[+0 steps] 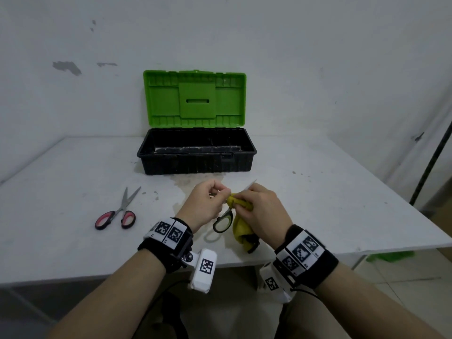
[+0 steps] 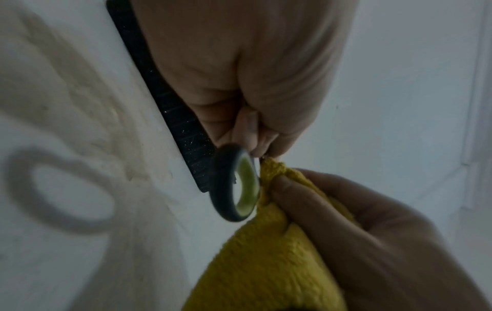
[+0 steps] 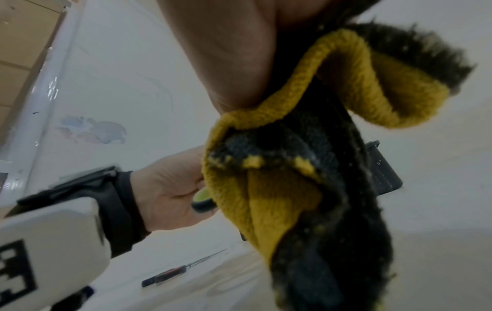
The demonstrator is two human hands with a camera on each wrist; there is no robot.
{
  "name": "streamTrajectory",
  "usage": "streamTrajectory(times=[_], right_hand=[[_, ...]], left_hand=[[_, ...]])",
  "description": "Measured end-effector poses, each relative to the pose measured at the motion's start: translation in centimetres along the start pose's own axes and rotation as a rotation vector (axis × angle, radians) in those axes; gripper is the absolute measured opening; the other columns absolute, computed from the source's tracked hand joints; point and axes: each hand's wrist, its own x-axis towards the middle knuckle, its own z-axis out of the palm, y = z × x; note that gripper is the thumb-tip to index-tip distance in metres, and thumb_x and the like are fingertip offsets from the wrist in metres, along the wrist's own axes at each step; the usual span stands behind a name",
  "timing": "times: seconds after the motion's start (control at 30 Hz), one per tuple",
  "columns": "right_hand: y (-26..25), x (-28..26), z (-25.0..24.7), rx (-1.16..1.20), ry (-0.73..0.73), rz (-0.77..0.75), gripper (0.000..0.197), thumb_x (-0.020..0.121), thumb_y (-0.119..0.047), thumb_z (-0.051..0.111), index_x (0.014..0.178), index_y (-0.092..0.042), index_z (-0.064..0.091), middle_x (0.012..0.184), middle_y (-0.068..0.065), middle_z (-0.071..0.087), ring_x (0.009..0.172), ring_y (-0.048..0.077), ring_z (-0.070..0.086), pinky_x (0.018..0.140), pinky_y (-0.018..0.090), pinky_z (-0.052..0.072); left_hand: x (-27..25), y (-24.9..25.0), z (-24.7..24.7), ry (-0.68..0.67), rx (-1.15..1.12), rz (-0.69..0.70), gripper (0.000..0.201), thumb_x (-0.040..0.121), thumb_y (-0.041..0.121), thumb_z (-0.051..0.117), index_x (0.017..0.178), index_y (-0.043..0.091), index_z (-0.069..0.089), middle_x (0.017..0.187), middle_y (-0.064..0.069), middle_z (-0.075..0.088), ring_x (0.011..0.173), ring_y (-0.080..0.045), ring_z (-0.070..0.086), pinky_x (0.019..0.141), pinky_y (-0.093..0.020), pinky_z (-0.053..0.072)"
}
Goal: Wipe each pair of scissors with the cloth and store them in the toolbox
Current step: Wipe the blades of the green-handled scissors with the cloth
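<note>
Above the table's middle, my left hand (image 1: 208,204) grips a pair of scissors with black-and-green handles (image 1: 223,222); its blade tip (image 1: 252,184) pokes out past my right hand. My right hand (image 1: 259,209) pinches a yellow and black cloth (image 1: 241,228) around the blade, and the rest of the cloth hangs down. The left wrist view shows the handle loop (image 2: 237,189) beside the cloth (image 2: 266,263). A second pair of scissors with red handles (image 1: 117,211) lies on the table to the left. The toolbox (image 1: 195,165) stands open behind, black tub and raised green lid (image 1: 194,97).
The white table (image 1: 318,204) has a stained patch in front of the toolbox. Its front edge runs just under my wrists. A dark pole (image 1: 430,162) leans at the far right against the wall.
</note>
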Motion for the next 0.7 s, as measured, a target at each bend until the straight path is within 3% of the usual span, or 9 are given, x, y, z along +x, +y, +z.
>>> streamTrajectory(times=[0.13,0.23,0.37,0.6,0.7], right_hand=[[0.8,0.5,-0.6,-0.026,0.014,0.072,0.017,0.088,-0.029,0.063,0.101,-0.023,0.073,0.093,-0.004,0.057,0.082,0.014,0.055,0.075,0.031,0.051],[-0.1,0.2,-0.7,-0.016,0.015,0.028,0.018,0.089,-0.028,0.063,0.101,-0.022,0.072,0.093,-0.002,0.057,0.081,0.016,0.056,0.074,0.031,0.051],[-1.5,-0.5,0.0,-0.043,-0.038,-0.069,0.02,0.09,-0.031,0.061,0.103,-0.021,0.071,0.092,-0.001,0.056,0.08,0.017,0.054,0.07,0.031,0.05],[0.3,0.5,-0.5,-0.134,0.002,0.043,0.018,0.091,-0.029,0.059,0.1,-0.02,0.071,0.093,-0.001,0.054,0.082,0.017,0.052,0.069,0.027,0.046],[-0.4,0.2,-0.5,-0.129,-0.017,-0.026,0.018,0.091,-0.029,0.059,0.1,-0.019,0.071,0.092,0.0,0.053,0.081,0.017,0.052,0.068,0.03,0.048]], left_hand=[[0.1,-0.3,-0.3,0.123,0.017,-0.037,0.033,0.099,0.021,0.058,0.068,0.016,0.048,0.048,0.01,0.044,0.039,-0.011,0.038,0.039,-0.022,0.031],[0.3,-0.4,-0.4,0.216,0.05,-0.046,0.039,0.095,0.015,0.053,0.058,0.019,0.039,0.048,0.007,0.042,0.04,-0.013,0.038,0.041,-0.023,0.029],[0.5,-0.3,-0.1,0.227,0.037,-0.079,0.038,0.092,0.014,0.054,0.057,0.02,0.04,0.047,0.007,0.045,0.038,-0.012,0.04,0.04,-0.023,0.029],[0.8,-1.3,-0.3,0.224,-0.022,-0.188,0.038,0.093,0.011,0.051,0.061,0.02,0.033,0.048,0.006,0.033,0.037,-0.01,0.031,0.04,-0.021,0.023],[0.9,-1.3,0.0,0.221,-0.005,-0.21,0.035,0.091,0.012,0.051,0.062,0.019,0.033,0.046,0.008,0.034,0.036,-0.011,0.033,0.041,-0.022,0.025]])
